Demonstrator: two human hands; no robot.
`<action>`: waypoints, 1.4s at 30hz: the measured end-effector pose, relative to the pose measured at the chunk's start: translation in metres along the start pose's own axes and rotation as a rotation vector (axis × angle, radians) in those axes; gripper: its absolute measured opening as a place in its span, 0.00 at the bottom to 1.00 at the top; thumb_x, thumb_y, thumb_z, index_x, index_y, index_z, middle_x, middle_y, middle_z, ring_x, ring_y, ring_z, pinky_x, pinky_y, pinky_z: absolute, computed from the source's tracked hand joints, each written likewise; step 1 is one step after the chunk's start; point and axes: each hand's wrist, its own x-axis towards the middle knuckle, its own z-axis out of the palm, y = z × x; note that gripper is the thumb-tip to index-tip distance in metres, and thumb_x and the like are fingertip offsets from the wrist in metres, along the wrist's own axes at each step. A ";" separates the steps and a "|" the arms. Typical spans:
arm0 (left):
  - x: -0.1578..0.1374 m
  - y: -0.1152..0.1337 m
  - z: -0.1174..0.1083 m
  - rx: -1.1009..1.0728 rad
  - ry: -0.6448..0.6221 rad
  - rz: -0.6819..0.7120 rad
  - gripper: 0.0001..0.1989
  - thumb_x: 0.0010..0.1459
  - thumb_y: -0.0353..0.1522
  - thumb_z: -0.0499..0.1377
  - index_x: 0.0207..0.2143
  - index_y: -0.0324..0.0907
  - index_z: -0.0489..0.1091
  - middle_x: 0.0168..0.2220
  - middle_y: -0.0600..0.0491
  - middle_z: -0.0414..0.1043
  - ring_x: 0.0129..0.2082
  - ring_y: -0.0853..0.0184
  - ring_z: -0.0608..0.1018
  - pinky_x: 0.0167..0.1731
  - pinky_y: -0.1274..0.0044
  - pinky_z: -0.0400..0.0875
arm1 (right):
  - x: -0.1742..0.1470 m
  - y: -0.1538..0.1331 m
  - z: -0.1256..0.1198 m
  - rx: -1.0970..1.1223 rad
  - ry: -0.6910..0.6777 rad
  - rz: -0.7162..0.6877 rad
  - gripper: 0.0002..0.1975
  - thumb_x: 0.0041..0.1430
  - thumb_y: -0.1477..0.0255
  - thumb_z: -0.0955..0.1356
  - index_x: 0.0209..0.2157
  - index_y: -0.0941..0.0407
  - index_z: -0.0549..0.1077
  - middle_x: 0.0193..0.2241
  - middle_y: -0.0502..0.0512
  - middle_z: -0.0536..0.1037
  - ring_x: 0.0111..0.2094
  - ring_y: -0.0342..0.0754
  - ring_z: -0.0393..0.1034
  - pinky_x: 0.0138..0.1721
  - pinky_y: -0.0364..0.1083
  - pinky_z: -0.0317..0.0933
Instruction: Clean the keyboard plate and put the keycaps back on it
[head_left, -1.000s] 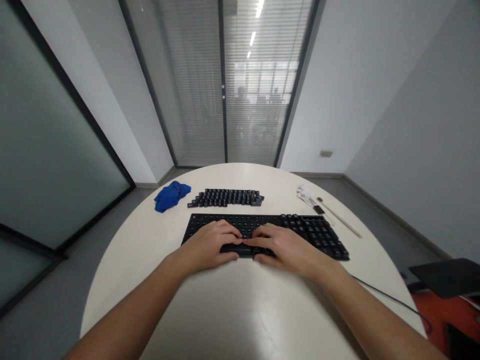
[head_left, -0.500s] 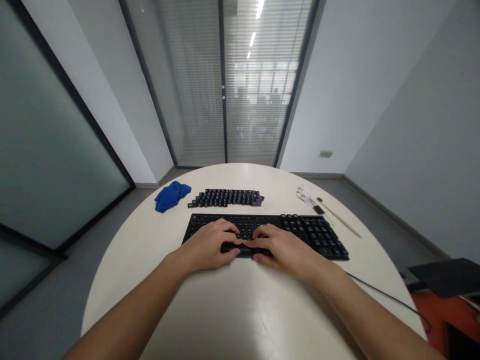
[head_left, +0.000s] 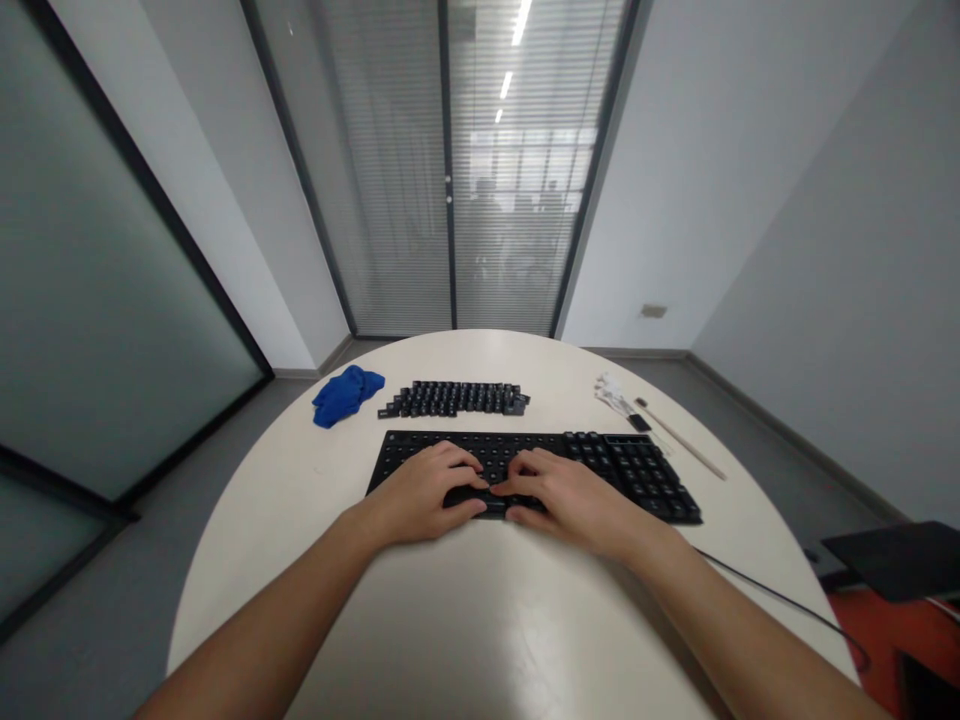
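Note:
A black keyboard (head_left: 660, 482) lies in front of me, with most keycaps off its left part and keys still on its right part. My left hand (head_left: 427, 492) rests over its front middle, thumb at the near edge and index finger reaching inward. Close beside it, my right hand (head_left: 566, 497) is bent the same way, the two index fingertips almost meeting. Between thumbs and index fingers runs the long space bar (head_left: 495, 507), which both hands appear to grip; the exact contact is partly hidden. Behind the keyboard, removed keycaps (head_left: 457, 398) stand in rows.
A crumpled blue cloth (head_left: 347, 396) lies at the back left of the round white table (head_left: 480, 620). To the right are a thin wooden-handled brush (head_left: 686, 442) and a small tool with white wires (head_left: 637, 422). The keyboard cable (head_left: 772, 590) trails off the right edge.
The whole view has shifted slightly. Both hands stay at the front middle of the keyboard, with only a very small movement of the fingers.

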 end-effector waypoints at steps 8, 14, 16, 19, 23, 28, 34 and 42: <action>0.005 -0.012 0.006 0.147 0.197 -0.143 0.08 0.67 0.33 0.57 0.44 0.44 0.75 0.47 0.50 0.77 0.48 0.61 0.75 0.51 0.68 0.70 | -0.002 0.001 -0.002 0.020 -0.005 0.015 0.15 0.63 0.68 0.70 0.52 0.51 0.78 0.45 0.57 0.76 0.47 0.52 0.71 0.49 0.50 0.66; 0.016 -0.034 0.001 0.376 0.272 -0.428 0.10 0.67 0.33 0.56 0.47 0.44 0.73 0.48 0.50 0.75 0.49 0.57 0.75 0.46 0.68 0.72 | -0.001 0.000 -0.002 0.006 -0.010 0.006 0.15 0.63 0.68 0.70 0.51 0.52 0.77 0.45 0.57 0.76 0.47 0.52 0.71 0.48 0.50 0.66; 0.023 -0.042 0.000 0.439 0.220 -0.457 0.10 0.67 0.33 0.55 0.48 0.44 0.73 0.48 0.49 0.75 0.50 0.56 0.74 0.46 0.67 0.72 | 0.000 0.000 -0.003 0.003 -0.012 0.008 0.15 0.63 0.68 0.70 0.51 0.52 0.77 0.45 0.58 0.76 0.47 0.52 0.71 0.49 0.50 0.66; 0.034 -0.055 -0.002 0.478 0.154 -0.462 0.10 0.65 0.31 0.58 0.48 0.44 0.73 0.48 0.48 0.74 0.51 0.55 0.73 0.46 0.68 0.71 | 0.000 0.000 -0.003 0.005 -0.014 0.011 0.15 0.64 0.68 0.70 0.52 0.52 0.77 0.45 0.58 0.76 0.47 0.53 0.71 0.49 0.51 0.66; 0.048 -0.068 -0.004 0.494 0.113 -0.469 0.09 0.63 0.30 0.60 0.46 0.45 0.74 0.48 0.48 0.74 0.51 0.54 0.72 0.45 0.68 0.71 | 0.000 0.000 -0.002 0.018 -0.006 0.000 0.15 0.63 0.68 0.70 0.51 0.52 0.77 0.45 0.57 0.76 0.47 0.52 0.71 0.50 0.51 0.66; 0.059 -0.073 -0.005 0.504 0.080 -0.484 0.10 0.61 0.31 0.62 0.46 0.46 0.74 0.48 0.47 0.72 0.53 0.53 0.71 0.45 0.67 0.71 | 0.000 0.001 -0.001 0.031 0.005 0.001 0.15 0.63 0.68 0.70 0.51 0.52 0.77 0.44 0.57 0.76 0.47 0.53 0.71 0.49 0.51 0.66; 0.062 -0.074 -0.001 0.515 0.059 -0.484 0.08 0.63 0.33 0.61 0.45 0.46 0.75 0.48 0.47 0.72 0.52 0.55 0.71 0.45 0.69 0.71 | 0.001 0.002 0.000 0.024 0.010 -0.011 0.15 0.62 0.68 0.70 0.51 0.52 0.77 0.44 0.57 0.76 0.47 0.53 0.71 0.49 0.50 0.66; 0.066 -0.074 0.002 0.502 0.046 -0.481 0.07 0.62 0.30 0.61 0.43 0.45 0.75 0.47 0.48 0.72 0.51 0.56 0.72 0.44 0.70 0.71 | 0.001 0.001 -0.001 0.030 0.008 -0.010 0.15 0.63 0.68 0.70 0.51 0.52 0.77 0.45 0.57 0.76 0.47 0.53 0.71 0.49 0.50 0.66</action>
